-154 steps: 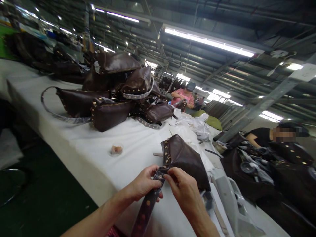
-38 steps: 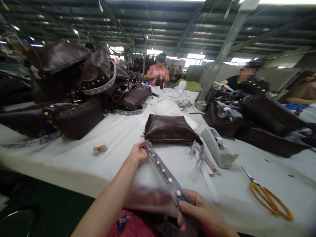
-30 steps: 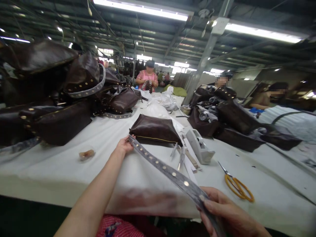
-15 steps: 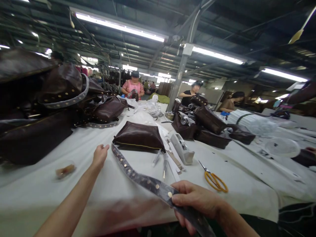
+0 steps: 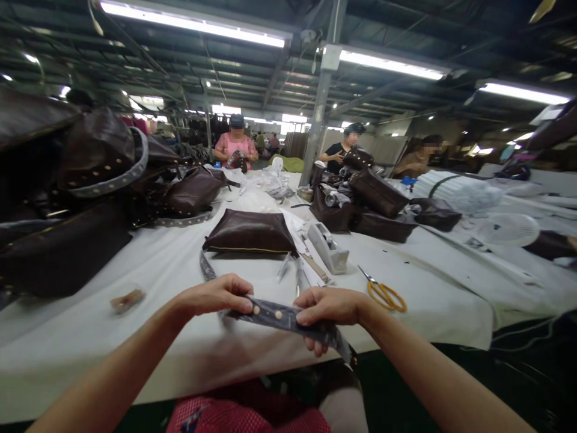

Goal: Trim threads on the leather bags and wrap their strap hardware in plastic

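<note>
A dark studded bag strap (image 5: 267,317), covered in clear plastic film, is stretched between my two hands near the table's front edge. My left hand (image 5: 220,294) pinches it on the left with the thumb on top. On the other side my right hand (image 5: 322,310) grips it, thumb above and fingers curled beneath, and the strap's end hangs down past it. Just beyond lies the dark brown leather bag (image 5: 250,231), its yellow zipper edge facing me; the strap runs back to the bag's left corner.
Orange-handled scissors (image 5: 385,294) and a grey tape dispenser (image 5: 328,248) lie to the right. A small plastic-wrapped piece (image 5: 127,300) sits at left. Brown bags are piled left (image 5: 63,246) and right (image 5: 378,198). Co-workers (image 5: 235,144) stand across the white-covered table (image 5: 428,288).
My left hand has come right and down and taken hold of the strap. My right hand has moved up and left with the strap. The view has shifted slightly.
</note>
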`<state>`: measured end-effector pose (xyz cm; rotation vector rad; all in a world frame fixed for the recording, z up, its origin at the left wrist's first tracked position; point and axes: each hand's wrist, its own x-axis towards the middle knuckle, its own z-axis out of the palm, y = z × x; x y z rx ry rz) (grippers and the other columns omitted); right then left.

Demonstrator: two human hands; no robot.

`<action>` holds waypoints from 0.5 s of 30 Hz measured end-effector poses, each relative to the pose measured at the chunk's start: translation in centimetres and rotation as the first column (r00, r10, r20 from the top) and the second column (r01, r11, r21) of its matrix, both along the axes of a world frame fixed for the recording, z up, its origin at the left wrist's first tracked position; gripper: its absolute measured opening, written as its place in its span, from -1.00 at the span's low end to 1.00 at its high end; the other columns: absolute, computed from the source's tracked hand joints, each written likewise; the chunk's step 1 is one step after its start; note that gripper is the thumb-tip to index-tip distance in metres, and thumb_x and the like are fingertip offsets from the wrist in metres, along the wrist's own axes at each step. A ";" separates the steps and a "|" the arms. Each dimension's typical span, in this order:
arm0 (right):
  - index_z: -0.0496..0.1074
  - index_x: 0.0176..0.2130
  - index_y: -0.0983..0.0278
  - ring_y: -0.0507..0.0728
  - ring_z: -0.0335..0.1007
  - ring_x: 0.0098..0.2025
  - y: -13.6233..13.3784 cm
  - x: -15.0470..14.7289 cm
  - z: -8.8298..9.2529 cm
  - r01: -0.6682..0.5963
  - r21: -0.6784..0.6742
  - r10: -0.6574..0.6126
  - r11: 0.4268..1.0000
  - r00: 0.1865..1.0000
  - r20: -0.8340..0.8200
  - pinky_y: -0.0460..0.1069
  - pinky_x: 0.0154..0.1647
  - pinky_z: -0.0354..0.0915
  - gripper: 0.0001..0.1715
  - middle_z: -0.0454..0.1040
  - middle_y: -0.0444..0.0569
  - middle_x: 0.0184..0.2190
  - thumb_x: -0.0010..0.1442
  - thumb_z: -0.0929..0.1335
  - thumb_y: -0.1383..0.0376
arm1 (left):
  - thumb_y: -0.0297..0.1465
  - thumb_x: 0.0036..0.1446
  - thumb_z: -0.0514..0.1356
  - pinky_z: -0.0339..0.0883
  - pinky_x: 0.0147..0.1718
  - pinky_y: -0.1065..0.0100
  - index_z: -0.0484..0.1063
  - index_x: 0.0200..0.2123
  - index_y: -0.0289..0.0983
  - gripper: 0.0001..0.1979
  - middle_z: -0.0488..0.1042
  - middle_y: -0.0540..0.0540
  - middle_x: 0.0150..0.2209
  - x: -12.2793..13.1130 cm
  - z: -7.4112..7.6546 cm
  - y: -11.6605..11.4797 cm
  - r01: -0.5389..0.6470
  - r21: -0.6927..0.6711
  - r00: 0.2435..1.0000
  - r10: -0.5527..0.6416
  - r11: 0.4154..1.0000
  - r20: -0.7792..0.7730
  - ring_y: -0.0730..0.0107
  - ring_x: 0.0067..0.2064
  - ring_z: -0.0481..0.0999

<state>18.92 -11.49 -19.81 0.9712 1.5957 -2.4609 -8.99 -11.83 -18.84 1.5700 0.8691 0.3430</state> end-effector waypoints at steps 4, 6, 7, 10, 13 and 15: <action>0.36 -0.35 0.35 0.08 0.51 -0.57 0.6 2.3 -0.7 0.057 0.020 -0.057 0.998 0.998 -0.029 -0.08 -0.53 0.45 -0.50 0.53 -0.05 -0.57 -0.07 0.52 0.03 | -0.19 -0.07 0.33 0.04 -0.54 0.48 0.45 -0.51 -0.35 -0.69 0.38 0.00 -0.58 -3.4 0.6 1.2 0.006 -0.024 1.000 -0.007 1.000 -0.030 0.51 -0.52 0.24; 0.37 -0.35 0.35 0.06 0.49 -0.60 0.8 3.0 -0.6 0.052 0.026 -0.051 0.998 0.998 -0.029 -0.10 -0.57 0.43 -0.51 0.53 -0.07 -0.58 -0.05 0.51 0.03 | -0.19 -0.04 0.32 0.08 -0.53 0.47 0.48 -0.47 -0.36 -0.69 0.44 -0.04 -0.54 -4.6 1.1 1.4 0.008 -0.024 0.999 -0.009 1.000 -0.049 0.48 -0.51 0.29; 0.37 -0.35 0.35 0.06 0.48 -0.60 0.9 3.2 -0.5 0.041 0.028 -0.040 0.999 0.999 -0.021 -0.11 -0.59 0.42 -0.50 0.52 -0.07 -0.58 -0.06 0.51 0.02 | -0.19 -0.03 0.31 0.09 -0.52 0.47 0.49 -0.45 -0.36 -0.70 0.47 -0.06 -0.52 -5.0 1.3 1.5 0.006 -0.024 0.998 -0.007 1.000 -0.062 0.47 -0.51 0.31; 0.38 -0.34 0.35 0.05 0.48 -0.59 1.1 3.7 0.1 0.005 0.036 -0.006 0.999 1.000 0.020 -0.12 -0.61 0.42 -0.49 0.53 -0.07 -0.56 -0.10 0.53 0.04 | -0.20 -0.01 0.30 0.11 -0.52 0.47 0.50 -0.43 -0.36 -0.71 0.52 -0.10 -0.47 -5.7 2.1 1.4 0.011 -0.032 0.996 -0.014 0.999 -0.090 0.45 -0.50 0.35; 0.39 -0.36 0.36 0.03 0.48 -0.59 1.2 4.4 0.7 0.012 0.079 -0.016 0.997 0.999 0.044 -0.14 -0.60 0.42 -0.50 0.53 -0.09 -0.56 -0.13 0.55 0.07 | -0.19 0.00 0.29 0.12 -0.53 0.46 0.51 -0.43 -0.35 -0.71 0.53 -0.10 -0.47 -5.8 2.8 1.2 0.019 -0.011 0.993 -0.021 1.000 -0.119 0.43 -0.50 0.37; 0.40 -0.38 0.36 0.01 0.46 -0.60 1.1 5.1 1.0 0.032 0.118 -0.038 0.993 0.998 0.055 -0.15 -0.59 0.42 -0.53 0.52 -0.11 -0.58 -0.13 0.55 0.09 | -0.19 0.01 0.28 0.15 -0.51 0.45 0.53 -0.41 -0.34 -0.71 0.55 -0.12 -0.45 -5.8 3.1 1.2 0.010 0.015 0.990 -0.007 1.000 -0.138 0.38 -0.47 0.41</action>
